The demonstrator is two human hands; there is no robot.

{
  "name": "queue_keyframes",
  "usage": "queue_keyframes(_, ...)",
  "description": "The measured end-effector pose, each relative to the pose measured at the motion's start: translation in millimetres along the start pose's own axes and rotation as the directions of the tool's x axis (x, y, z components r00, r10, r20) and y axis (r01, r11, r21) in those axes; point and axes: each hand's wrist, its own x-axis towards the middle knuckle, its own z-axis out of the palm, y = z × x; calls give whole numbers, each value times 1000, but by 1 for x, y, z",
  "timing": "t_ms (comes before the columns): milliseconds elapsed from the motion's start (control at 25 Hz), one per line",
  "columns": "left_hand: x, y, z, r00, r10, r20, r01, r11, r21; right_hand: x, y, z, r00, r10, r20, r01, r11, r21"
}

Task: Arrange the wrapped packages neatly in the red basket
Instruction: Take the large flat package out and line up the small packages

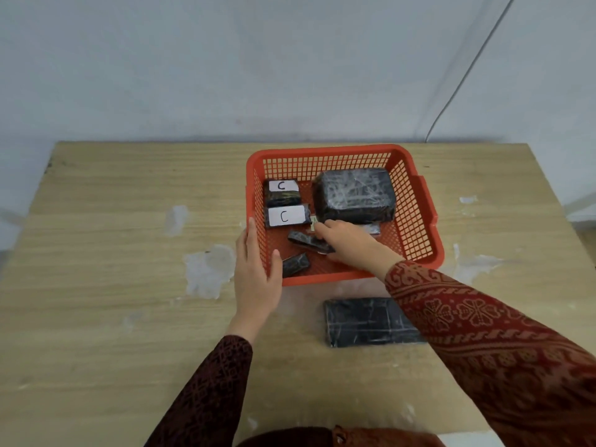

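The basket (322, 152) is bright red, and its walls are a grid of little square holes. The big package (354, 195) inside is black with shiny white streaks. The flat package (364, 321) is black too, with pale lines across it. Two white labels (285, 216) each have a black letter C. The table (113, 221) is light brown wood with thin stripes and whitish patches. The right sleeve (483, 333) is red with tan flowers and swirls. The left sleeve (206, 391) is darker red with a criss-cross pattern.

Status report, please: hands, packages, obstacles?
Left hand holds red plastic mesh basket corner. Right hand inside, grip unclear. Flat black wrapped package outside, on wooden table.
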Motion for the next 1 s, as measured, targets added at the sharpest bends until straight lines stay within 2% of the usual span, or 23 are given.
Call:
queue_keyframes(120, -1, -4, 0, 1000, -3, -15, 1, 997, -73, -2, 7, -4, 998, 46, 33, -50, 989, 140)
queue_keyframes(280, -1, -4, 1, 1000, 1, -21, -3, 995, -99, -6, 18, -9, 986, 81, 147, -133, 910, 393)
queue_keyframes(400, -1, -5, 1, 1000, 9, -30, -12, 994, -105, -9, 23, -11, 983, 55, 173, -123, 902, 414)
queue_keyframes(520, -1, -6, 1, 1000, 7, -28, -10, 993, -114, -12, 23, -8, 989, 61, 132, -102, 941, 322)
queue_keyframes(680, 0, -6, 1, 999, 9, -32, -13, 992, -122, -16, 14, -9, 996, 90, 5, -90, 996, 17)
queue_keyframes(720, 0, -7, 2, 999, 11, -33, -15, 992, -123, -15, 9, -11, 998, 47, -43, -48, 999, -21)
queue_keyframes(800, 0, -7, 2, 999, 18, -37, -22, 993, -119, -8, -3, -12, 985, -132, -115, 129, 991, -36)
queue_keyframes(880, -1, -7, 1, 998, 35, -44, -39, 994, -104, 5, -20, -9, 948, -307, -80, 298, 948, -112)
queue_keyframes(1000, 0, -7, 1, 998, 41, -48, -46, 994, -102, 24, -42, 0, 914, -405, 11, 397, 888, -231)
